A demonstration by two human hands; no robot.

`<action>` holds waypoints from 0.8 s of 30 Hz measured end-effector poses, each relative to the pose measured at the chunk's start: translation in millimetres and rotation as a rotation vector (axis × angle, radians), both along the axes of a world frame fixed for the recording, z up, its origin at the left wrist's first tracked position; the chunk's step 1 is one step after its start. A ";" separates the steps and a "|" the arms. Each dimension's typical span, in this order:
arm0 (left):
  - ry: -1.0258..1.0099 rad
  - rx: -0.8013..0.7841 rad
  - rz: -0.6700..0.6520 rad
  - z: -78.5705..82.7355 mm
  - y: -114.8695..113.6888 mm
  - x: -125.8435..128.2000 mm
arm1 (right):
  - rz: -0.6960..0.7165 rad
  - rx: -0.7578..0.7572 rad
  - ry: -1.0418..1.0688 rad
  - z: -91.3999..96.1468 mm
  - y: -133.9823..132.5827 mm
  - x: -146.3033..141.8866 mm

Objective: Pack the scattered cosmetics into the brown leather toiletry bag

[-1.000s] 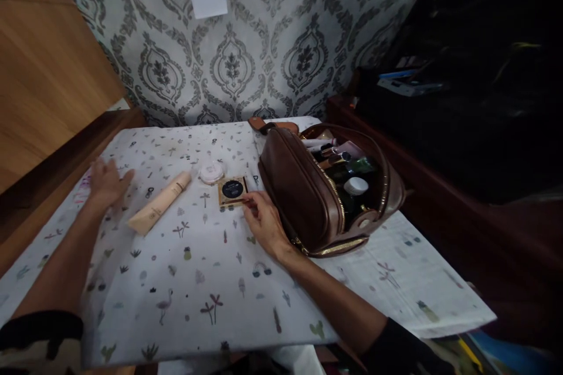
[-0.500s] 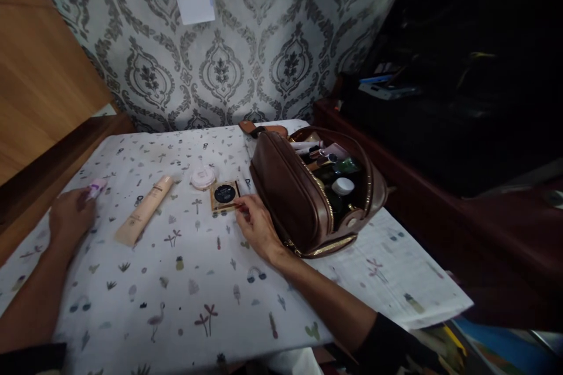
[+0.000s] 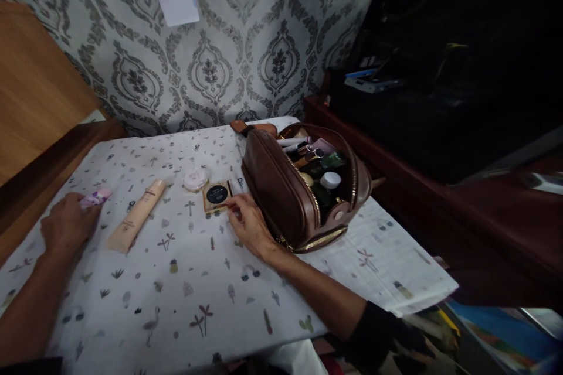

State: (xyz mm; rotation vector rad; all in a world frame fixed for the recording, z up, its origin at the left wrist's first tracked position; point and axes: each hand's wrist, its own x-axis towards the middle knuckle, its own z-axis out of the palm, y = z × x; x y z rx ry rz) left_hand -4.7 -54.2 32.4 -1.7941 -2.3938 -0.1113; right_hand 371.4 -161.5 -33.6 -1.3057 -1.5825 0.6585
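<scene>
My left hand [image 3: 65, 225] rests on the patterned tablecloth [image 3: 193, 281] at the left, fingers closed round a small pink item [image 3: 97, 197]. To its right lies a beige cosmetic tube [image 3: 135, 215]. My right hand [image 3: 247, 222] lies beside an open brown leather toiletry bag [image 3: 285, 193], its fingertips pinching the edge of a square brown compact [image 3: 217, 195] with a black round centre. A small round pale pink case [image 3: 195, 179] sits just behind the compact. The bag holds several bottles and tubes.
A wooden board [image 3: 35, 94] leans at the left by the patterned wall. A dark wooden ledge [image 3: 396, 152] with a dark bag and a blue-white item [image 3: 372, 81] runs along the right. The table's right edge drops off past the cloth.
My left hand slid left from an open flat pose and closed round the pink item. My right hand stayed at the compact. The view has shifted slightly.
</scene>
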 end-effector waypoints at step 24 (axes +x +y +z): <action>-0.048 -0.181 -0.018 16.1 -53.2 26.2 | -0.019 0.038 -0.022 1.3 0.9 0.7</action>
